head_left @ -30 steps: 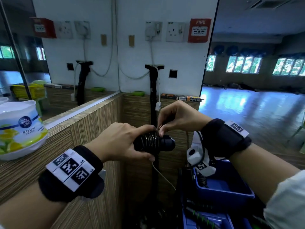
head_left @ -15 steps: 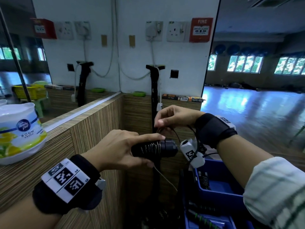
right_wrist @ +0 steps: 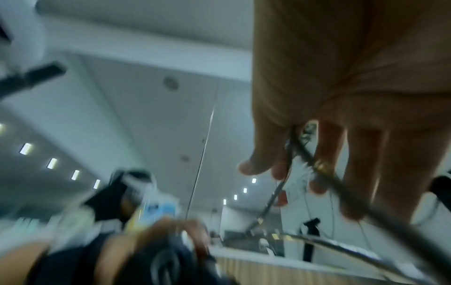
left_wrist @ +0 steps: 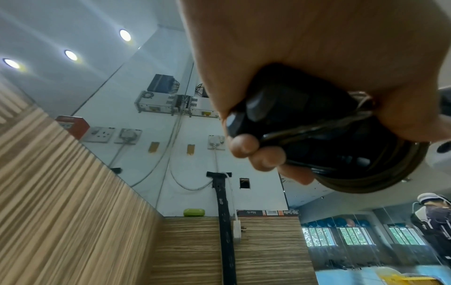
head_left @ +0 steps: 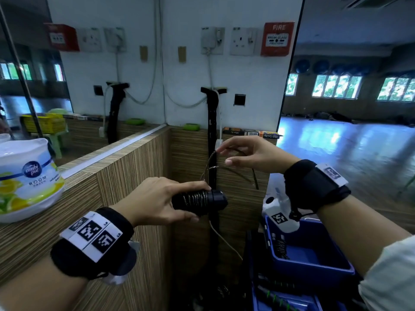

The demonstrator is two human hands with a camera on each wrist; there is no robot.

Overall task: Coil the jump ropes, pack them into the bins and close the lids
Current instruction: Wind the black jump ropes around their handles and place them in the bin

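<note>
**Both hands on the jump rope, cord lifted clear of the handles**

Left hand (head_left: pixel 155 199) is wrapped around the black jump rope handles (head_left: pixel 199 199), thumb underneath and fingers curled over the top, holding them level at chest height in front of the striped wooden partition (head_left: pixel 125 176). Thin turns of cord (head_left: pixel 195 197) already lie wound round the handles just beyond the fingertips. The left wrist view shows the same grip from below, with the fingers (left_wrist: pixel 244 144) closed under the handles and loops of cord bunched against the palm.

Right hand (head_left: pixel 249 153) is up and to the right of the handles, apart from them, pinching the cord between thumb and forefinger; the other fingers are loosely extended. From the pinch the cord arcs down to the wound section and another loop trails off to the right. The right wrist view is blurred, yet the cord (right_wrist: pixel 324 169) can be seen running across the fingers.

Below the right wrist sits an open blue bin (head_left: pixel 314 254), with a second blue bin (head_left: pixel 289 304) nearer, holding another rope with green marks.

Compared with half a second ago, the right hand has risen and drawn away from the handles, pulling out a wider loop of cord, while the left hand has kept its grip in much the same place. An air freshener tub (head_left: pixel 29 178) stands on the ledge at left.
</note>
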